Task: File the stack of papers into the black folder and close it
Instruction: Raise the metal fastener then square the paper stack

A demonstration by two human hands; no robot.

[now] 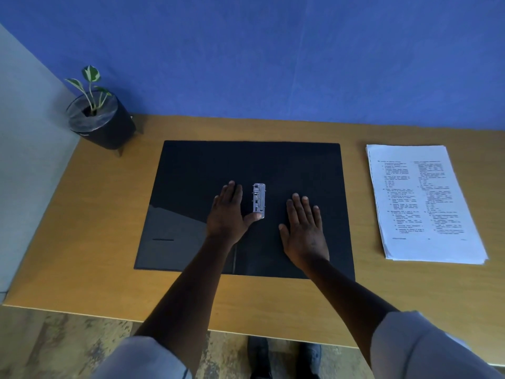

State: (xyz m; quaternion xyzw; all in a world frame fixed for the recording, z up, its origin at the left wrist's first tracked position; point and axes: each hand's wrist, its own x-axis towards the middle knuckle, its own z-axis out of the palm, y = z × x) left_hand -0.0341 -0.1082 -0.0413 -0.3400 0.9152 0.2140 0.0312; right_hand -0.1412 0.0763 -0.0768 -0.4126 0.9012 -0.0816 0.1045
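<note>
The black folder (191, 173) lies open and flat in the middle of the wooden table. A silver metal clip (259, 201) sits along its spine. My left hand (226, 212) rests flat on the left leaf, its thumb touching the clip's near end. On the right leaf, my right hand (303, 228) lies flat with fingers apart, a little right of the clip. The stack of printed white papers (420, 203) sits on the table to the right of the folder, apart from both hands.
A small potted plant (99, 119) in a black pot stands at the table's (95, 255) back left corner. A blue wall runs behind the table. The table's front edge is near my body, with my shoes on the floor below.
</note>
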